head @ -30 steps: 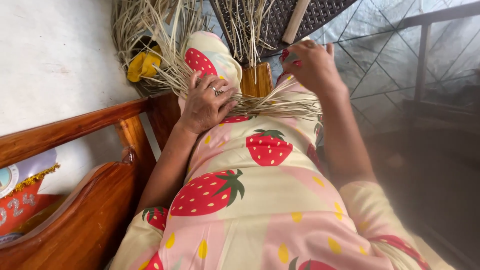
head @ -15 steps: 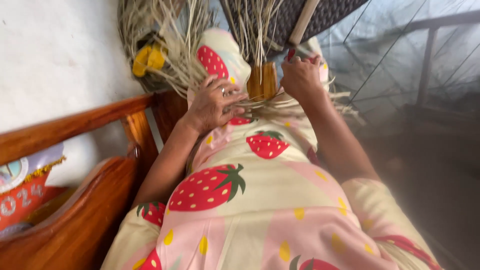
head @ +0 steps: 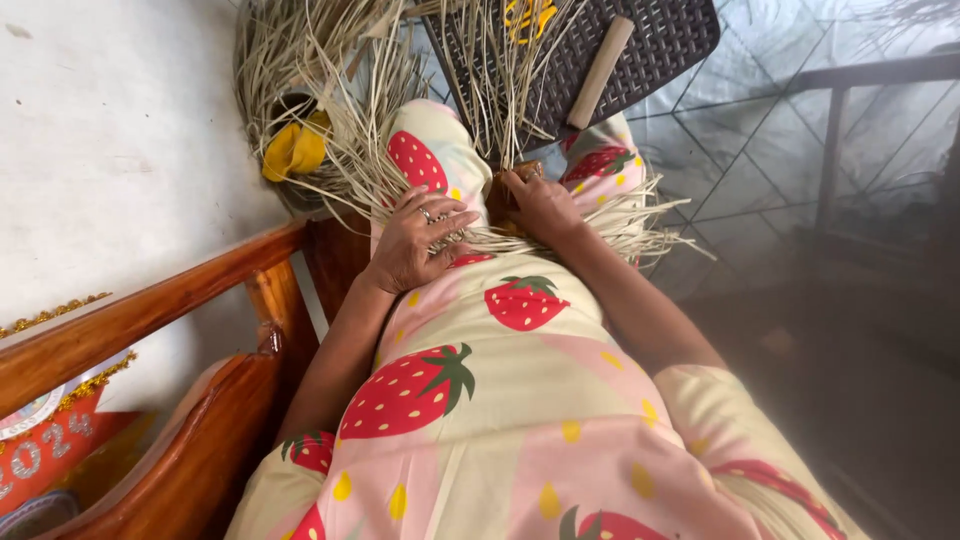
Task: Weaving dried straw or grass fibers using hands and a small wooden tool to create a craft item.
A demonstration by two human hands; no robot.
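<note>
Lying under both hands (head: 415, 245) (head: 540, 205), straw strips (head: 610, 220) cross lap.

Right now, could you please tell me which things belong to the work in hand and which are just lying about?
In hand:
left hand
right hand
dried straw strips
wooden block

Lying about:
dark woven stool
wooden stick
yellow cloth
wooden armrest

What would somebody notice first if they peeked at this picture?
Probably the cream and pink dress with big red strawberries, filling the middle and bottom of the view. Next, the bundle of pale dry straw strips lying across the lap, with the left hand pressing it down and the right hand beside it. Above them sits a dark woven plastic stool with more strips draped over it.
</note>
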